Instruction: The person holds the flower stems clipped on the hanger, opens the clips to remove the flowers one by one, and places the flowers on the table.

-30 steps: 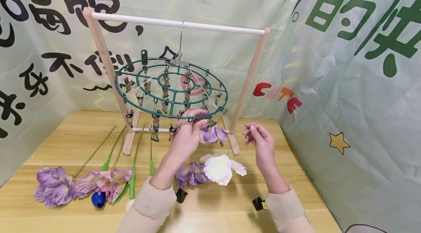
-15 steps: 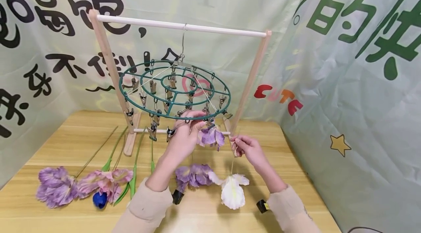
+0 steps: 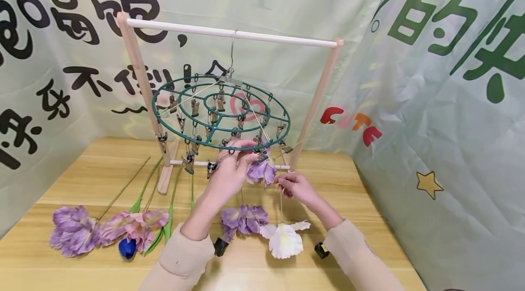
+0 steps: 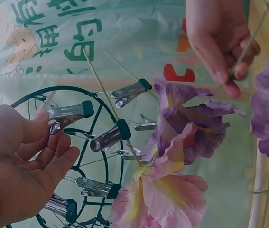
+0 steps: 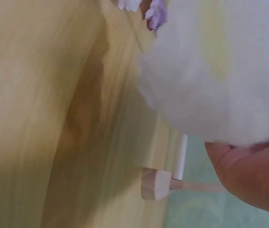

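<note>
Under the front rim of a round green clip hanger (image 3: 221, 113), my left hand (image 3: 229, 172) pinches a metal clip (image 4: 70, 111) between thumb and fingers. My right hand (image 3: 297, 188) pinches the thin stem of a white artificial flower (image 3: 285, 241), which hangs bloom down below it. The large white petal (image 5: 205, 71) covers most of the right hand in the right wrist view. Near the left fingertips, a purple flower (image 4: 191, 118) and a pink flower (image 4: 167, 194) hang bloom down from the hanger, their stems poking up past the clips.
A wooden rack (image 3: 321, 85) with a white top bar (image 3: 229, 33) carries the hanger. On the wooden table (image 3: 102, 272) lie a purple flower (image 3: 74, 231), a pink flower (image 3: 137, 227) and a blue bud (image 3: 127, 248). Another purple flower (image 3: 244, 220) shows between the forearms.
My right hand has moved left toward the hanger, and the white flower has swung to hang bloom down beneath it. My left hand stays at the clip; the hanger has shifted slightly.
</note>
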A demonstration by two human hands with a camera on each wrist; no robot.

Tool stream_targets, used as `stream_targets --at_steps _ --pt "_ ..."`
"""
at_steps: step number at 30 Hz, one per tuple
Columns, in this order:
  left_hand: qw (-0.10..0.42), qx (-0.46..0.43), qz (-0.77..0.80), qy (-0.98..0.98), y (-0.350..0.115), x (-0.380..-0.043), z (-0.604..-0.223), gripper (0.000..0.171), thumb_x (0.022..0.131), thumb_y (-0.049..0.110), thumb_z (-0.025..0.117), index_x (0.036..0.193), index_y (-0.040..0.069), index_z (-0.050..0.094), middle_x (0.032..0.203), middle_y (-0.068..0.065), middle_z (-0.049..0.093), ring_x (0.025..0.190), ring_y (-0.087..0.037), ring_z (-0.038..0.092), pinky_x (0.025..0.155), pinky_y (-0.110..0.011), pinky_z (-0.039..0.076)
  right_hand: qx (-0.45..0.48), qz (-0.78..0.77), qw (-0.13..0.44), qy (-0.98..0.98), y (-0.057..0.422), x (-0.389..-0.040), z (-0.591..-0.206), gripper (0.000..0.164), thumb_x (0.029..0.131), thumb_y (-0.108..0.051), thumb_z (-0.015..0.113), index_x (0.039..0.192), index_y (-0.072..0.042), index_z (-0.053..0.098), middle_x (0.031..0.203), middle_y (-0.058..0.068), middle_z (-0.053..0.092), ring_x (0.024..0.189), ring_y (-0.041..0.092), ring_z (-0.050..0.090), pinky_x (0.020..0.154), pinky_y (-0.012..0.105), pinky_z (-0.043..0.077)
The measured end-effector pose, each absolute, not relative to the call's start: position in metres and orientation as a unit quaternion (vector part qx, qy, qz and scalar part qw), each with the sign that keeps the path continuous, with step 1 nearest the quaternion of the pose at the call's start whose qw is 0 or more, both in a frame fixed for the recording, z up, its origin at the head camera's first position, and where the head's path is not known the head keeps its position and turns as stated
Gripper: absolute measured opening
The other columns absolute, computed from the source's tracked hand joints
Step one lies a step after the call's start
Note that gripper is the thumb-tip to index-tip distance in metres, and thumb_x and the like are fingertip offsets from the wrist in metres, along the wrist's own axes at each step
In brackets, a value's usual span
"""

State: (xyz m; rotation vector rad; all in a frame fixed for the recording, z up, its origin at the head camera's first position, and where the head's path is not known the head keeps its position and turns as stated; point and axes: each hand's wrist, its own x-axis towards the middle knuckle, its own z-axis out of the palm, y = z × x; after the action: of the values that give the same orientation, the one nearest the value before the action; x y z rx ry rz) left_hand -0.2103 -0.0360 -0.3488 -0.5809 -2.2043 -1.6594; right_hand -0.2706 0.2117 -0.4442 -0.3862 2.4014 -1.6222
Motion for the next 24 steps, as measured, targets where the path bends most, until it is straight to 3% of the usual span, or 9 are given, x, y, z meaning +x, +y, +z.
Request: stream_targets --at_steps 8,11,14,17,21,24 --pt "0.127 -0.184 -0.592 -0.775 -0.036 -0.209 -0.352 0.024 0.108 0.014 0.057 0.131 0.014 0.062 0.124 -0.005 0.053 0.066 -0.014 0.047 0.051 -0.022 0.040 -0.145 -0.520 0.115 0.834 0.198 -0.291 -0.463 0.023 0.104 -0.003 0.053 0.096 0.013 0.067 0.072 0.008 0.066 0.055 0.009 0.051 0.054 0.022 0.045" --pt "0.125 -0.185 -0.598 -0.770 -0.035 -0.209 -0.353 0.024 0.107 0.013 0.059 0.131 0.013 0.062 0.127 -0.005 0.054 0.079 -0.014 0.053 0.058 -0.022 0.048 -0.136 -0.513 0.106 0.841 0.193 -0.296 -0.468 0.018 0.100 0.001 0.054 0.094 0.011 0.068 0.067 0.005 0.064 0.053 0.010 0.052 0.052 0.021 0.044" --pt "0.130 -0.186 -0.603 -0.765 -0.034 -0.208 -0.354 0.025 0.105 0.011 0.061 0.131 0.011 0.062 0.130 -0.005 0.055 0.099 -0.018 0.060 0.071 -0.030 0.058 -0.136 -0.509 0.096 0.844 0.188 -0.301 -0.472 0.014 0.094 0.004 0.055 0.090 0.010 0.067 0.065 0.006 0.062 0.052 0.011 0.053 0.051 0.022 0.046" --pt "0.131 -0.180 -0.603 -0.766 -0.034 -0.208 -0.355 0.027 0.105 0.010 0.062 0.132 0.010 0.063 0.136 -0.005 0.055 0.116 -0.021 0.058 0.084 -0.033 0.060 -0.139 -0.513 0.092 0.842 0.184 -0.304 -0.478 0.012 0.091 0.004 0.055 0.089 0.009 0.066 0.062 0.005 0.059 0.050 0.011 0.053 0.049 0.022 0.045" --pt "0.120 -0.169 -0.600 -0.773 -0.035 -0.205 -0.356 0.031 0.104 0.014 0.064 0.135 0.011 0.064 0.141 -0.003 0.054 0.124 -0.025 0.058 0.091 -0.035 0.059 -0.154 -0.512 0.082 0.841 0.180 -0.309 -0.485 0.013 0.092 0.002 0.056 0.089 0.009 0.067 0.055 -0.001 0.055 0.046 0.009 0.052 0.046 0.020 0.043" --pt "0.095 -0.164 -0.609 -0.771 -0.036 -0.204 -0.356 0.036 0.105 0.018 0.064 0.140 0.015 0.061 0.139 -0.004 0.058 0.090 -0.019 0.067 0.068 -0.029 0.058 -0.161 -0.499 0.078 0.848 0.179 -0.311 -0.486 0.014 0.095 -0.002 0.058 0.088 0.007 0.066 0.053 -0.004 0.053 0.046 0.008 0.051 0.046 0.020 0.043"
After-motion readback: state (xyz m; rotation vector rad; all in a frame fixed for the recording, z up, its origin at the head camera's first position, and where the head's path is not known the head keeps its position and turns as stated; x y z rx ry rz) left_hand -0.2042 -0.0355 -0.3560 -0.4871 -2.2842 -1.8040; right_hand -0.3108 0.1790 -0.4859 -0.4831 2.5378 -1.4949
